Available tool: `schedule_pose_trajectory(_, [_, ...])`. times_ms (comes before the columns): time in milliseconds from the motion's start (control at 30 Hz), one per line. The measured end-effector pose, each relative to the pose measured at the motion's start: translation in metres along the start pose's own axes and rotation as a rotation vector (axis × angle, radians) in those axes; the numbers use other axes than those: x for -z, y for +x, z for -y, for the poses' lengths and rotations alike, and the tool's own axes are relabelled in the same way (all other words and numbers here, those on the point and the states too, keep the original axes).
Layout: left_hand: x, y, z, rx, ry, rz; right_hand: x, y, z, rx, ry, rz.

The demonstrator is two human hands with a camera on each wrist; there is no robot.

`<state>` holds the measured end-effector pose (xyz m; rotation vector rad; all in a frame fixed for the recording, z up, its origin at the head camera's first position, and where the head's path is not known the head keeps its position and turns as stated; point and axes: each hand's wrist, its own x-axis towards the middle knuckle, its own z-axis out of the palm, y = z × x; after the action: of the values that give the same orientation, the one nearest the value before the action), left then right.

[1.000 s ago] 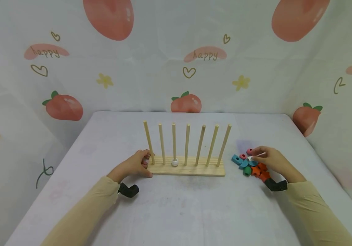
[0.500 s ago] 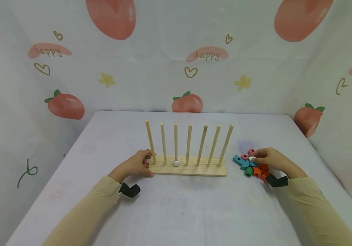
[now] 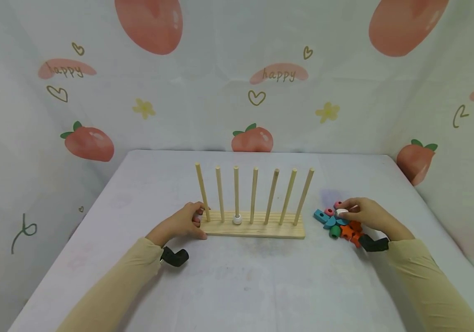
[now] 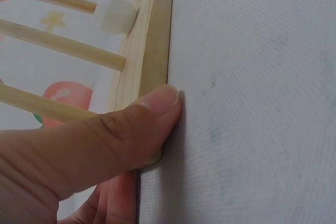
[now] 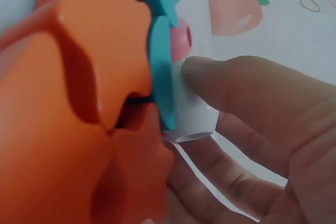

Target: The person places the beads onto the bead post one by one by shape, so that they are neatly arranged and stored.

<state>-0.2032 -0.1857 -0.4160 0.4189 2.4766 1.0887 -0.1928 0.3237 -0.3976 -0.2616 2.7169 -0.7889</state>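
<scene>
A pale wooden base (image 3: 257, 230) bears a row of several upright dowels. On the third dowel from the left, a white bead (image 3: 237, 219) sits at the bottom. My left hand (image 3: 180, 224) grips the base's left end, the thumb (image 4: 149, 111) pressing its front edge while the other fingers curl behind. To the right of the base, my right hand (image 3: 367, 214) pinches another white bead (image 5: 197, 111) between thumb and fingers, at the back of a bead pile. Orange star-shaped beads (image 5: 100, 51) fill much of the right wrist view and a blue bead (image 5: 161, 72) overlaps the white one.
Blue block bead (image 3: 321, 215), pink beads (image 3: 329, 211) and a green bead (image 3: 334, 232) lie in the same pile, close to my right hand. A white cloth covers the table (image 3: 245, 286). Behind it hangs a fruit-printed backdrop (image 3: 203, 92).
My right hand's fingers have settled round the white bead in the pile, and the bead shows more fully now. My left hand keeps its grip on the base. The head view shifted slightly.
</scene>
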Motion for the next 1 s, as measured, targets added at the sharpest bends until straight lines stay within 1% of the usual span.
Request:
schedule_pose_trajectory(167, [0.0,0.001,0.0,0.007,0.003,0.0,0.002,-0.005,0.002,-0.012,0.042,-0.02])
schedule_pose_trajectory(300, [0.0,0.001,-0.002,0.009,0.001,0.001,0.005,-0.01,0.007,-0.015,0.051,-0.062])
schedule_pose_trajectory(500, [0.001,0.0,0.0,0.014,0.001,-0.001,0.012,-0.015,0.018,0.039,0.059,-0.16])
schedule_pose_trajectory(700, [0.0,0.001,0.003,0.004,0.006,-0.006,0.022,-0.016,0.037,0.074,0.076,-0.248])
schedule_pose_trajectory(867, [0.0,0.001,0.002,0.014,0.001,-0.001,0.028,-0.019,0.055,0.097,0.114,-0.354])
schedule_pose_trajectory(1000, [-0.001,0.002,0.003,0.018,-0.005,0.0,0.031,-0.02,0.072,0.139,0.165,-0.454])
